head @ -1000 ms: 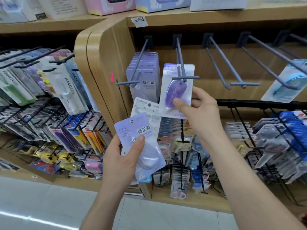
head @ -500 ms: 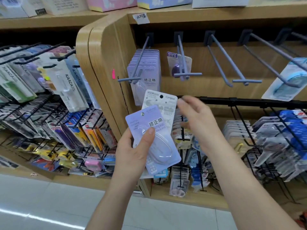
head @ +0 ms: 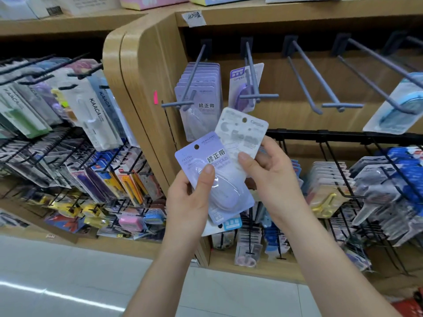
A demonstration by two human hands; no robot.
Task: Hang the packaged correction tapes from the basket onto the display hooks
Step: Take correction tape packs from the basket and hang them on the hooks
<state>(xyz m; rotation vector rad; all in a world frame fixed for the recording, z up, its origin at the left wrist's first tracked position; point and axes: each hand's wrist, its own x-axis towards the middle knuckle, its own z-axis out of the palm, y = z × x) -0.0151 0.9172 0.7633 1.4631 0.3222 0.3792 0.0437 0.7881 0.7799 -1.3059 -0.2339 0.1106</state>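
The left hand (head: 190,202) grips a lavender correction tape pack (head: 226,193), its thumb pressed on the blister (a blue-edged pack (head: 232,224) peeks out below). The right hand (head: 272,177) pinches a white pack (head: 242,133) at its lower edge; this pack is tucked behind the lavender one. Beyond them, a purple pack (head: 246,88) hangs on a display hook (head: 258,96), beside a stack (head: 199,97) on the neighbouring hook.

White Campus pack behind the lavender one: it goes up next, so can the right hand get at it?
Probably yes. The right hand pinches the white Campus pack at its lower edge; the lavender pack in the left hand covers only its lower left.
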